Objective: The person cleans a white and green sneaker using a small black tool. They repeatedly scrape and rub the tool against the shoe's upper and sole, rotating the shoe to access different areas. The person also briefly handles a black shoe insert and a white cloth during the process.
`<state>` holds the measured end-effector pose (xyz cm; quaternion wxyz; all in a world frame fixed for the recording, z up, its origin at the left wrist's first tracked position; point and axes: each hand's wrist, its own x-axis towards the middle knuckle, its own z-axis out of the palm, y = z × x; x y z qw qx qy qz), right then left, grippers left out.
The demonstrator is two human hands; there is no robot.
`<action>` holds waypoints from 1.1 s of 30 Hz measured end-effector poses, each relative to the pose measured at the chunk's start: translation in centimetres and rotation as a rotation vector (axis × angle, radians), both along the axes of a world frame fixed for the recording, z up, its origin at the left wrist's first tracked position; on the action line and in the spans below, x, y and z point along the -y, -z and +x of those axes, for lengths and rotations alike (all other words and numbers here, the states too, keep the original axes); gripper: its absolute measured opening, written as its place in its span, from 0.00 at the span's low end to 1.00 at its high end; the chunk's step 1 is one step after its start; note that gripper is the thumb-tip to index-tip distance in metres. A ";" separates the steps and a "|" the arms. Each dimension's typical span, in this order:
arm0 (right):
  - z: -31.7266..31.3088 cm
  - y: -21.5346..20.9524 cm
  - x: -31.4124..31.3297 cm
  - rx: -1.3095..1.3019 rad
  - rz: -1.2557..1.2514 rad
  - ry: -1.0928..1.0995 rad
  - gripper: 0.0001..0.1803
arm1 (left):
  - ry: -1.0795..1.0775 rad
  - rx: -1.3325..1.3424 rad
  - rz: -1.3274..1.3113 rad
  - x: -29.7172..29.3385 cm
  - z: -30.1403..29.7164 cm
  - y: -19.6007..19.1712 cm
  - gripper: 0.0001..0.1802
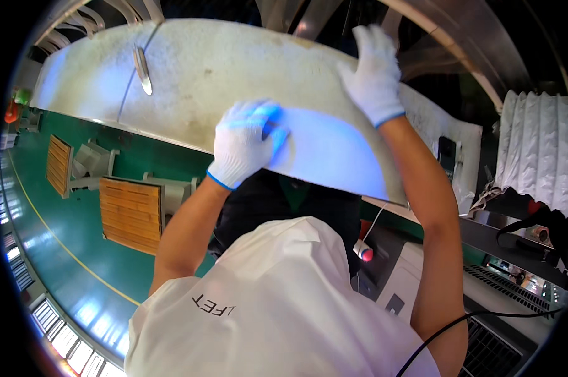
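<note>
Both gloved hands lie on a white sheet (pixel 324 151) spread over a pale padded table (pixel 221 69). The left hand (pixel 245 143) rests at the sheet's near left corner, fingers curled and pressing down on its edge, forearm rising steeply from below. The right hand (pixel 374 72) reaches past the sheet's far edge, fingers spread flat against the table, arm stretched nearly straight. Neither hand visibly grasps anything. Left of the sheet, well apart, a metal tool (pixel 142 69) lies on the table.
</note>
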<state>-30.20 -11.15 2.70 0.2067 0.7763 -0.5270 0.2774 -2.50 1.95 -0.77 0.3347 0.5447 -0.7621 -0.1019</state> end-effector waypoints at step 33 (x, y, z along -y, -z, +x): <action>-10.4 1.6 6.1 1.687 0.872 0.324 0.16 | 0.067 -0.018 -0.032 1.1 0.4 -0.6 0.21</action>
